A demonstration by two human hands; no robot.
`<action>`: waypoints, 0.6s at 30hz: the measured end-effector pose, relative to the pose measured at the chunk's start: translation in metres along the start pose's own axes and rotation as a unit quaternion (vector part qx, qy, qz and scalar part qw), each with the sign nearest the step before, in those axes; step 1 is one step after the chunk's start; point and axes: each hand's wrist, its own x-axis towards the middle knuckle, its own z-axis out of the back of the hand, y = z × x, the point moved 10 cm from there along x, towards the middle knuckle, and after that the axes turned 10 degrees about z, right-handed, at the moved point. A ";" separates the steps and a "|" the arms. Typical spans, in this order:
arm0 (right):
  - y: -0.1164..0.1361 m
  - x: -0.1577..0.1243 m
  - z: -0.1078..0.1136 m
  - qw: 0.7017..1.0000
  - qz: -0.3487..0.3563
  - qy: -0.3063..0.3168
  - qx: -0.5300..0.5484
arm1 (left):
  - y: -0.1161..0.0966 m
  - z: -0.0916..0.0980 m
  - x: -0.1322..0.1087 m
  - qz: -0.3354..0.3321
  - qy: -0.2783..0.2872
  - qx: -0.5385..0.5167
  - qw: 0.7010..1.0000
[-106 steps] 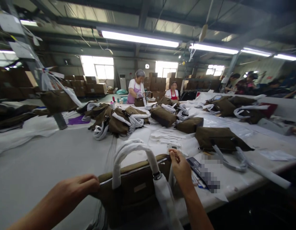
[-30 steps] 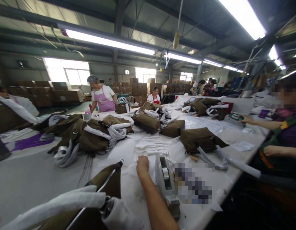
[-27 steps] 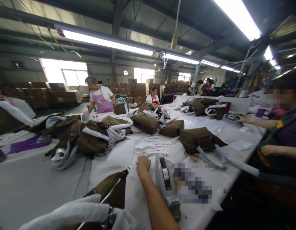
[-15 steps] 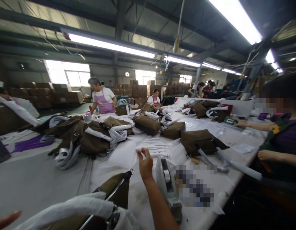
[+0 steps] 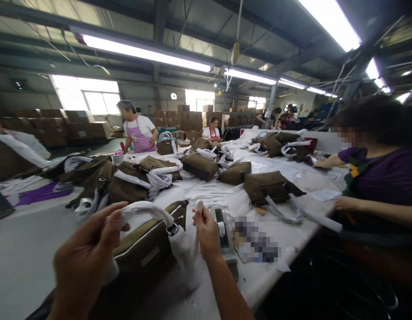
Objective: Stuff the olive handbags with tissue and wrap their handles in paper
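Note:
An olive-brown handbag (image 5: 149, 258) stands close in front of me, its handle (image 5: 142, 208) wrapped in white paper. At the handle's left side, my left hand (image 5: 87, 255) has its thumb and fingers closed round the wrapping. My right hand (image 5: 207, 233) is just right of the bag, pinching a thin white strip (image 5: 196, 235) that hangs down beside another wrapped part of the handle. What the strip is made of, I cannot tell. A grey tape dispenser (image 5: 226, 242) with a roll in it sits right behind my right hand.
More white strips (image 5: 210, 195) lie on the table beyond. Several olive handbags (image 5: 199, 165) with wrapped handles are heaped across it; one handbag (image 5: 272, 186) lies to the right. A co-worker (image 5: 375, 164) is at the right edge, another person (image 5: 137, 129) across the table.
My left hand has come in from the lower left corner and closed on the handle. The handbag stands higher in view. My right hand now holds the white strip beside the bag.

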 end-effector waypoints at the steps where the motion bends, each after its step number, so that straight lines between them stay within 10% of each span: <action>1: 0.004 -0.004 0.008 1.000 0.002 -0.005 -0.010 | 0.004 -0.010 0.002 0.010 0.013 0.005 1.000; 5: 0.031 -0.010 0.031 1.000 0.008 -0.009 -0.015 | 0.003 -0.023 0.006 -0.034 -0.006 0.080 0.996; 10: 0.050 -0.035 -0.003 0.984 -0.066 0.070 0.152 | -0.041 -0.011 -0.044 -0.313 -0.124 0.122 0.934; 13: 0.053 -0.069 -0.041 0.940 -0.133 0.178 0.259 | -0.044 -0.041 -0.072 -0.362 0.031 0.049 0.930; 18: 0.045 -0.121 -0.070 0.869 -0.223 0.300 0.324 | -0.001 -0.108 -0.074 -0.060 0.369 -0.041 0.927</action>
